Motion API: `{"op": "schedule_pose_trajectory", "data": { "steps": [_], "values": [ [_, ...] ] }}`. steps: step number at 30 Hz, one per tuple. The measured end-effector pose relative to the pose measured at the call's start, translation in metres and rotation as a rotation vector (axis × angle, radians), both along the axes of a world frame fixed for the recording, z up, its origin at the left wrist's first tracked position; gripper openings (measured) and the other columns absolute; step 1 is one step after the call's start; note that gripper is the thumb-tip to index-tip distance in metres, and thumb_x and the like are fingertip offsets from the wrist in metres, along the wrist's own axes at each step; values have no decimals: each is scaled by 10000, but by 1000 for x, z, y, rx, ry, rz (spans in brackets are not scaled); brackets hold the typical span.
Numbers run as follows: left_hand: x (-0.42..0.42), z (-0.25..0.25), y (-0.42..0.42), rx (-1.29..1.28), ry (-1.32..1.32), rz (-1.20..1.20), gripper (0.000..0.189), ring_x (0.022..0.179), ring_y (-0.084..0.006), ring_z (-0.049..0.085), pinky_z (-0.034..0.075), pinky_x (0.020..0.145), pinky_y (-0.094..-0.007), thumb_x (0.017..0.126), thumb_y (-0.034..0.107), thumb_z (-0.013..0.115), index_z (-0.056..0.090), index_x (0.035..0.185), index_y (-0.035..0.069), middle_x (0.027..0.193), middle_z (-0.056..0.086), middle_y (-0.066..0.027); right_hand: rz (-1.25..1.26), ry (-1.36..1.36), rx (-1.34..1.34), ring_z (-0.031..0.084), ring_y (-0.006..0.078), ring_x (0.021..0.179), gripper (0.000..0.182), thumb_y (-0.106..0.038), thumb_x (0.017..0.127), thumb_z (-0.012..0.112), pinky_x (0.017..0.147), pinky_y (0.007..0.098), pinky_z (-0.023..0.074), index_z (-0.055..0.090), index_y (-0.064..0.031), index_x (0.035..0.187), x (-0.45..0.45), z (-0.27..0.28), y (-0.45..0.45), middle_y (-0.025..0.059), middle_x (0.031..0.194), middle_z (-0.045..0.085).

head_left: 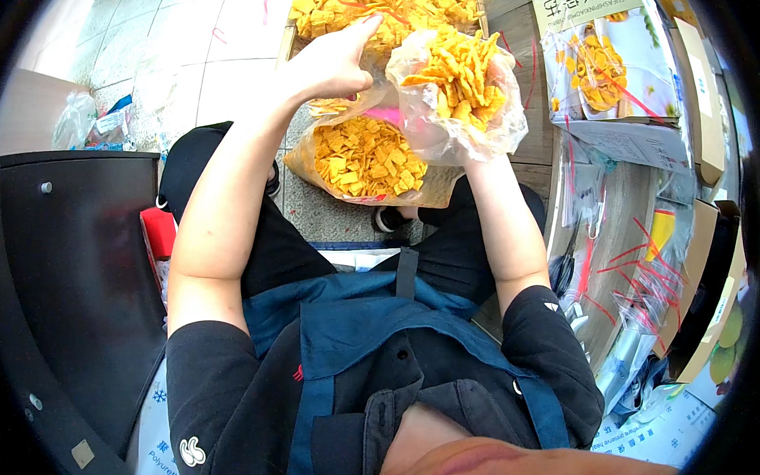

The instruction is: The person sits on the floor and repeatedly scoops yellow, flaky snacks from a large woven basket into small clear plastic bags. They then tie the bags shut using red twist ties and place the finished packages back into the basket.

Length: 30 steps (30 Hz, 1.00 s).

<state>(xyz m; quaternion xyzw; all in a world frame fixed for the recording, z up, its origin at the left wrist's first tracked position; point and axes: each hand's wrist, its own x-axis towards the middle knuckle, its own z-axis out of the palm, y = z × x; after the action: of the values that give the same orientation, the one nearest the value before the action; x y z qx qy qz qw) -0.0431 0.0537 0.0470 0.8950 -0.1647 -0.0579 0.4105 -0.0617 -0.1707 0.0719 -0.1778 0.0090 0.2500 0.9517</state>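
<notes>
My left hand is over the near edge of a container of yellow fried chips, thumb and fingers apart, with nothing visible between them. My right hand holds up a clear plastic bag from beneath; the bag hides most of the hand. Strip-shaped yellow chips are heaped in the bag's open mouth. Below both hands, between my knees, a larger plastic bag stands with its mouth open, full of small broken chips.
On the right, a printed carton bears writing and a chip picture. Red ties and clear plastic bags lie on a wood-grain surface there. A dark cabinet stands at my left. Plastic packets rest on the tiled floor.
</notes>
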Motion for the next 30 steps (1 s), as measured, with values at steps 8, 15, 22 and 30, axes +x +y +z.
{"op": "schedule_pose_trajectory", "data": {
  "steps": [8,15,22,30],
  "values": [
    [0,-18,-8,-60,-63,-91,861,1098,-322,566,465,909,-341,681,79,593,241,1466,73,1360,450,-248,-139,73,-388,538,337,1144,557,-403,896,501,897,517,495,420,-65,1331,3,-19,29,163,1295,515],
    [-6,-4,-12,-149,37,-87,904,761,-223,634,521,692,-316,667,70,602,198,1476,45,1060,603,-238,-115,97,-320,549,303,1148,482,-299,876,562,942,457,488,469,-61,1284,15,-52,29,140,1257,548],
    [-4,-7,-15,-166,30,-40,950,806,-235,614,507,743,-311,653,86,618,158,1484,39,1047,600,-232,-154,-8,-499,590,229,1030,363,-195,869,599,868,366,518,521,-46,1190,9,-68,29,102,1121,591],
    [1,-18,-18,-160,17,-29,977,1075,-289,571,458,919,-318,622,90,631,153,1468,-13,1293,478,-290,-138,-245,-781,585,132,847,304,-200,846,629,773,280,504,561,-44,1099,5,-54,38,46,961,580]
  ]
}}
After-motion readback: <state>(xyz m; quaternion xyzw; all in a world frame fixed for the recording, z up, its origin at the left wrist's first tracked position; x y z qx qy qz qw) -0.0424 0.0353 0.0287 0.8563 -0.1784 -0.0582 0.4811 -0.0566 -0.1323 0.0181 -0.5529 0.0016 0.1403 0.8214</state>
